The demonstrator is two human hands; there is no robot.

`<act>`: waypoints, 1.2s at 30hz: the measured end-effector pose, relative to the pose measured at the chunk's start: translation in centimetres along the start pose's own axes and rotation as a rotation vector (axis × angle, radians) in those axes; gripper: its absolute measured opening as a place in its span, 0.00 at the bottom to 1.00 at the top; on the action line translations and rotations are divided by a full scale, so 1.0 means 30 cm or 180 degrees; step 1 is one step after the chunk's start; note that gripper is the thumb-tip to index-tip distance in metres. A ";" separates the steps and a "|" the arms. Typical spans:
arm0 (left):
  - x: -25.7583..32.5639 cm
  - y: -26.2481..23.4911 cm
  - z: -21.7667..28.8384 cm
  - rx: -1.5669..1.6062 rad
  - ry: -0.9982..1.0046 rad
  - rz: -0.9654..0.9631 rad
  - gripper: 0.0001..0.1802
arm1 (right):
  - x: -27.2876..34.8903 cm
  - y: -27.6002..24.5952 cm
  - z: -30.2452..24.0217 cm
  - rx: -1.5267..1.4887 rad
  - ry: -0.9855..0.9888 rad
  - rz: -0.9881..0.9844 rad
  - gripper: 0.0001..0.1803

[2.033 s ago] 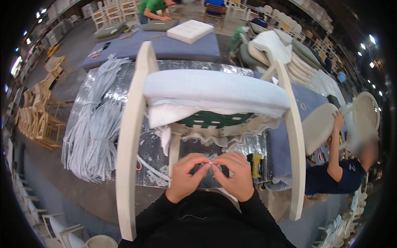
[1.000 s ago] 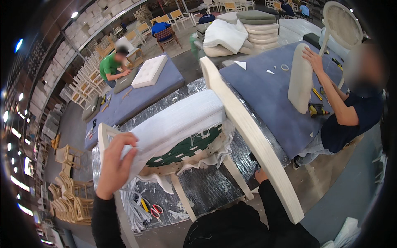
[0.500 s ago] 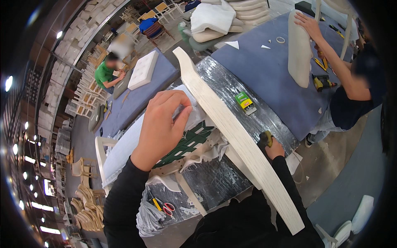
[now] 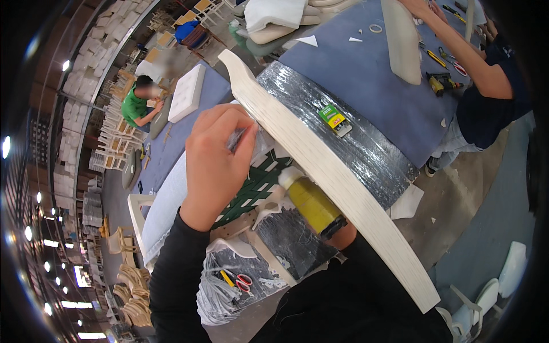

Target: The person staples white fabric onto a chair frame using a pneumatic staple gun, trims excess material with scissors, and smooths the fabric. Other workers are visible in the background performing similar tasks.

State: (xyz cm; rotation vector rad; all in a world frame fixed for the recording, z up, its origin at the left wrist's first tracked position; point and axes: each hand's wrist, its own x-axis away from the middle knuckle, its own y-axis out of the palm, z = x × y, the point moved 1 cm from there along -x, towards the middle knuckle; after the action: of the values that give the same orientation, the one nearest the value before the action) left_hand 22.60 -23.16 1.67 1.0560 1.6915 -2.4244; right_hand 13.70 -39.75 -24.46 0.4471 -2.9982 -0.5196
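My left hand [image 4: 214, 154] is closed in a pinch on the edge of a thin white fabric [image 4: 260, 143], next to a pale wooden chair frame [image 4: 320, 154]. In my right hand [image 4: 345, 235], mostly hidden, is a yellow-green staple gun [image 4: 311, 200]. Its pale end points at dark green woven webbing [image 4: 257, 183] inside the frame; I cannot tell whether it touches. White padding [image 4: 166, 200] covers the chair's left side. Loose fabric edges hang below the webbing.
A green and yellow box [image 4: 335, 120] lies on the plastic-wrapped tabletop [image 4: 291, 86]. Red-handled scissors [image 4: 244, 282] and a yellow cutter [image 4: 227, 278] lie by grey strips [image 4: 214, 297]. One co-worker [image 4: 486, 103] handles a beige cushion at right; another [image 4: 139, 106] works far left.
My right hand has brought the staple gun from beyond the long wooden rail to its near side, beside the webbing. The left hand keeps its pinch. The whole view has shifted slightly.
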 end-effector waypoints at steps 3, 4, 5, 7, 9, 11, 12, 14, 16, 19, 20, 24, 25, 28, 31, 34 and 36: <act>0.022 0.009 -0.046 0.0359 -0.0265 0.0051 0.07 | -0.036 0.067 -0.054 -0.0236 -0.0296 -0.0188 0.24; 0.018 0.010 -0.054 0.0573 -0.0420 -0.0004 0.07 | -0.058 0.085 -0.072 -0.0347 -0.0404 -0.0191 0.25; 0.015 0.000 -0.055 0.0766 -0.0582 -0.0049 0.06 | -0.079 0.104 -0.091 -0.0473 -0.0520 -0.0219 0.25; 0.008 -0.005 -0.053 0.0991 -0.0721 -0.0068 0.06 | -0.124 0.124 -0.118 -0.0753 -0.0724 -0.0195 0.26; -0.005 -0.001 -0.044 0.1053 -0.0676 -0.0018 0.07 | -0.156 0.134 -0.134 -0.1012 -0.0872 -0.0151 0.27; 0.000 0.005 -0.054 0.1062 -0.0599 -0.0024 0.06 | -0.176 0.145 -0.131 -0.1173 -0.0894 -0.0148 0.28; 0.002 0.008 -0.057 0.1066 -0.0560 -0.0027 0.06 | -0.180 0.148 -0.130 -0.1238 -0.0890 -0.0159 0.29; 0.003 0.008 -0.061 0.1076 -0.0647 -0.0043 0.06 | -0.182 0.153 -0.127 -0.1348 -0.0876 -0.0169 0.30; 0.003 0.007 -0.061 0.1084 -0.0716 -0.0056 0.06 | -0.181 0.154 -0.127 -0.1439 -0.0862 -0.0180 0.31; 0.001 0.003 -0.053 0.1119 -0.0795 -0.0072 0.07 | -0.189 0.158 -0.128 -0.1581 -0.0860 -0.0200 0.33; 0.000 0.001 -0.050 0.1149 -0.0824 -0.0077 0.07 | -0.191 0.159 -0.130 -0.1615 -0.0866 -0.0205 0.33; 0.008 -0.013 -0.048 0.0837 -0.0699 -0.0056 0.06 | -0.199 0.168 -0.141 -0.1774 -0.0879 -0.0221 0.35; 0.014 -0.018 -0.046 0.0627 -0.0596 -0.0001 0.06 | -0.201 0.168 -0.144 -0.1796 -0.0890 -0.0210 0.36; 0.045 -0.032 -0.031 0.0217 -0.0431 0.0147 0.05 | -0.211 0.170 -0.152 -0.1816 -0.0919 -0.0180 0.37; 0.068 -0.017 -0.027 0.0297 -0.0544 0.0252 0.05 | -0.223 0.173 -0.160 -0.1725 -0.0945 -0.0121 0.39; 0.073 -0.005 -0.023 0.0405 -0.0590 0.0321 0.04 | -0.221 0.172 -0.174 -0.0779 -0.1153 0.0063 0.40; 0.071 -0.003 -0.019 0.0384 -0.0574 0.0371 0.04 | -0.219 0.177 -0.192 -0.0385 -0.1215 0.0171 0.40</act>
State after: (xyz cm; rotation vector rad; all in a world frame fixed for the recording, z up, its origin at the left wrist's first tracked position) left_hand 21.21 -21.88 0.53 0.8879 1.4063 -2.4880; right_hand 19.18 -34.88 -17.34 0.2848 -3.2970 -0.8658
